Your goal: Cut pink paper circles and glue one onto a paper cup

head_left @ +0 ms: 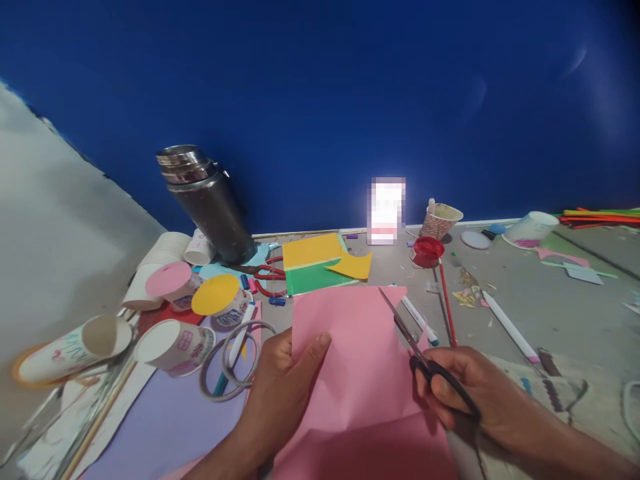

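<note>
My left hand holds the left edge of a pink paper sheet, thumb on top of it. My right hand grips black-handled scissors at the sheet's right edge, blades slightly parted and pointing up and to the left over the paper. The sheet lies over a lilac sheet on the grey work surface.
Several paper cups lie at left, some capped with pink and yellow discs. A steel flask stands at the back by red scissors, yellow-green paper, a red paint pot, pens and tape rings.
</note>
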Motion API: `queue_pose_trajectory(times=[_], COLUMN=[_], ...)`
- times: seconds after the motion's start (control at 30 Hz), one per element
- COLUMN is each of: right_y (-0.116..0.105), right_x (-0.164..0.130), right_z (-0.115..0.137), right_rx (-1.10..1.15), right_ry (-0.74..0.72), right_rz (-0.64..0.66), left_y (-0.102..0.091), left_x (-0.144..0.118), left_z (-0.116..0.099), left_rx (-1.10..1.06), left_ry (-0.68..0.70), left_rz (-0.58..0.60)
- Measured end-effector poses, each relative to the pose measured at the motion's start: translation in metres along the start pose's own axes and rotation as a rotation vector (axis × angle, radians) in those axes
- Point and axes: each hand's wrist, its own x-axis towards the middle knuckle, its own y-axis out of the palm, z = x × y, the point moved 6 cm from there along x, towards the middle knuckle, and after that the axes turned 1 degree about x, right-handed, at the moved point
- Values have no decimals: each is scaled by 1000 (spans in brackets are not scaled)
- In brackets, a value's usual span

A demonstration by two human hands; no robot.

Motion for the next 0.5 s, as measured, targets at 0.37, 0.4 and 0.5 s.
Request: queue_pose_trajectory(times=[0.37,0.4,0.5], right_y=[-2,-3,-4], right_x=[0,0,0], right_z=[4,3,2], right_rx=[-25,-27,-15], right_ry=[29,25,21], right_rz=[-22,-16,3], left_y=[-4,-4,-5], left_x=[1,1,1], left_z=[-4,-5,-4], left_rx=[-37,-35,-27], left_ry=[19,18,18], left_rz=[3,4,-3])
